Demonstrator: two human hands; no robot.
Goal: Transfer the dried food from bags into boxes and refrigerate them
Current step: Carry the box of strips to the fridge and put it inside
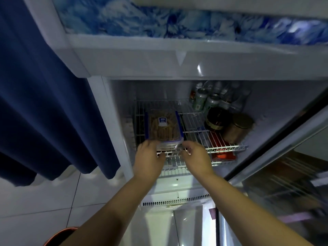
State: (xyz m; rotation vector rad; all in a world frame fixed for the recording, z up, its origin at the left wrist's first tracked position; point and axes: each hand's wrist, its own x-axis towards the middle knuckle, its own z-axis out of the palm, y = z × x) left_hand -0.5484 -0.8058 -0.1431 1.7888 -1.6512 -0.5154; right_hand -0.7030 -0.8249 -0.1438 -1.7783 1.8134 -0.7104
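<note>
Clear plastic with a blue rim, the rectangular box [164, 127] of brown dried strips lies on the white wire shelf [193, 121]. The left hand [149, 157] curls around its near-left corner. The right hand [195, 157] has bent fingers at the near-right corner, its grip unclear.

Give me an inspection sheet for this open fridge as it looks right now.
surface: white wire shelf, bare in the middle.
job's things: lidded clear box of dried food, on the shelf's left.
clutter: cans back right; two jars before them; red packets below the shelf.
grips: left hand holds the box's near end; right hand at its near right corner, contact unclear.
cables: nothing seen.
surroundings: blue curtain left; open glass door right.
</note>
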